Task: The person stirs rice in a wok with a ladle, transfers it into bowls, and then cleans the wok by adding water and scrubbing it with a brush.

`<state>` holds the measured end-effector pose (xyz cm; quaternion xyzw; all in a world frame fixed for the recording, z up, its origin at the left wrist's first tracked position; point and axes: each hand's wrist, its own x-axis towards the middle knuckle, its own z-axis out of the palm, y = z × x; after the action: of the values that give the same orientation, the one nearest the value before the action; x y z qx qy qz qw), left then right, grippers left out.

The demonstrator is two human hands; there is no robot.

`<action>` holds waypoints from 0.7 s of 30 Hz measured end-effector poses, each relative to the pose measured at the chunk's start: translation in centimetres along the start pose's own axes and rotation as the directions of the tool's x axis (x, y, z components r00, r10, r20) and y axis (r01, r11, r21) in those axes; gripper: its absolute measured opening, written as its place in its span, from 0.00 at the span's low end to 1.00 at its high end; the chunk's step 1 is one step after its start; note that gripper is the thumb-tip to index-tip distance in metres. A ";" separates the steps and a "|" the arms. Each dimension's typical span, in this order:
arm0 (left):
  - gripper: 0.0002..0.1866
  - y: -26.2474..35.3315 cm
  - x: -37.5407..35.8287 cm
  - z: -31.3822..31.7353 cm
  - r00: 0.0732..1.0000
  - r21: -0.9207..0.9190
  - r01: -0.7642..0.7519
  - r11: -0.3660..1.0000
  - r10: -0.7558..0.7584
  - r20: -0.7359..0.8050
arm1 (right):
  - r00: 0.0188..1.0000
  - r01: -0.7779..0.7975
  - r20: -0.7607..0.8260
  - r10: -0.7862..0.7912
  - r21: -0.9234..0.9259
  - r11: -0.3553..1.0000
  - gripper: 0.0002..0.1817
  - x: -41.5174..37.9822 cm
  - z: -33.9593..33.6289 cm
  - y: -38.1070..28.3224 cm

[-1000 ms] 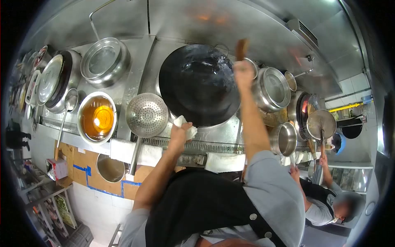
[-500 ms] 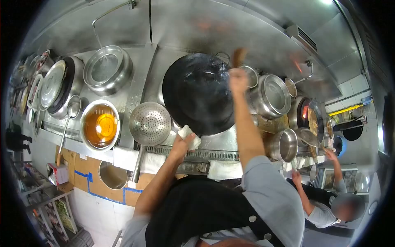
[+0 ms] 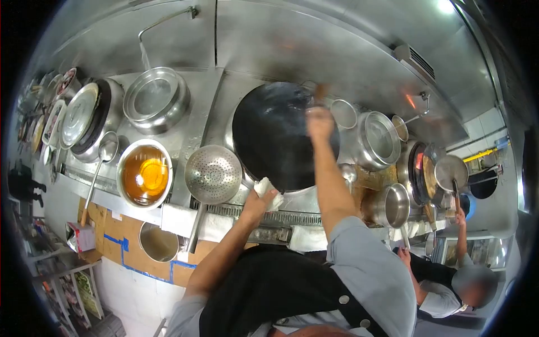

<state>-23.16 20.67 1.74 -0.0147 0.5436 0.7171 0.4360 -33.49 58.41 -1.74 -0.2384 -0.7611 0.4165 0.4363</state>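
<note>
A large black wok (image 3: 275,140) sits on the stove in the middle. My left hand (image 3: 259,203) is closed round a folded white cloth (image 3: 274,195) at the wok's near edge. Over the wok's right side, my right hand (image 3: 319,124) grips a brown brush-like tool (image 3: 320,93); motion blurs both, and its lower end cannot be made out. Left of the wok lies a perforated skimmer (image 3: 213,173) with its handle pointing toward me. Beside that stands a metal bowl of orange-brown oil (image 3: 145,174).
Metal pots (image 3: 382,140) stand to the right, with a saucepan (image 3: 391,205) nearer me. A co-worker (image 3: 443,281) at far right holds a ladle (image 3: 451,172) and a pan handle. At the left are a lidded pot (image 3: 157,101) and a long ladle (image 3: 108,148).
The whole view has shifted, so the stove sits slightly lower and further right. My right hand has moved a little left across the wok. The co-worker's ladle is raised higher.
</note>
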 end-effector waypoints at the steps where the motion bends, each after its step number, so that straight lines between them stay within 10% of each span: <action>1: 0.21 0.1 0.1 0.2 1.000 -0.006 0.013 1.000 -0.014 -0.010 | 0.944 -0.146 0.280 0.176 -0.123 0.982 0.12 -3.2 2.3 -4.7; 5: 0.21 -0.8 0.4 -0.6 0.998 0.017 -0.009 1.000 0.008 0.059 | 0.354 -0.565 0.848 0.394 -0.142 0.813 0.30 -12.7 2.8 -13.1; 6: 0.20 -1.2 0.5 -0.4 0.998 -0.011 -0.025 1.000 0.026 0.056 | 0.391 -0.278 0.913 0.116 -0.003 0.961 0.32 -13.1 0.2 -10.5; 7: 0.20 -1.2 0.7 -0.3 0.997 -0.042 -0.049 0.998 0.051 0.050 | 0.141 -0.199 0.975 0.172 -0.142 0.970 0.35 -10.8 -3.7 -9.4; 9: 0.17 -0.7 0.4 -0.4 0.998 -0.004 -0.035 0.999 0.035 0.058 | 0.151 0.038 0.717 0.680 -0.692 0.721 0.29 -4.2 -10.2 -13.1; 10: 0.16 -0.4 0.3 0.0 0.998 0.007 -0.032 0.999 0.032 0.057 | 0.327 0.702 0.773 0.544 -0.584 0.408 0.22 -0.1 -11.3 -10.1; 11: 0.13 0.9 -0.4 0.3 0.999 0.112 0.041 0.993 -0.043 0.013 | 0.726 0.380 0.557 0.403 -0.814 0.440 0.16 2.8 -13.5 -7.3; 13: 0.13 0.5 -0.2 0.5 1.000 0.082 -0.009 0.997 0.008 0.016 | 0.989 -0.128 -0.141 0.051 -0.618 0.776 0.15 3.5 -10.4 -5.3; 16: 0.13 0.8 -0.3 0.7 0.999 0.091 0.001 0.996 -0.005 0.048 | 0.952 -0.038 0.256 0.169 -0.448 0.893 0.16 -3.7 -2.1 -1.9; 17: 0.12 0.3 -0.4 0.6 0.999 0.078 -0.002 0.997 -0.002 0.050 | 0.794 -0.070 0.443 0.415 -0.612 0.788 0.17 -6.9 0.5 -5.0; 18: 0.12 0.1 -0.4 0.5 0.999 0.062 -0.006 0.998 0.003 0.049 | 0.680 -0.250 0.618 0.395 -0.311 0.917 0.23 -10.8 0.8 -9.1; 21: 0.13 0.0 0.0 0.6 1.000 0.082 -0.015 0.997 0.013 0.027 | 0.440 -0.211 0.854 0.277 -0.202 0.956 0.32 -13.4 -1.0 -9.6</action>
<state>-22.88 21.15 1.93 0.0166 0.5670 0.6973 0.4382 -25.88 43.95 0.35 -0.1139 -0.8467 0.5126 -0.0854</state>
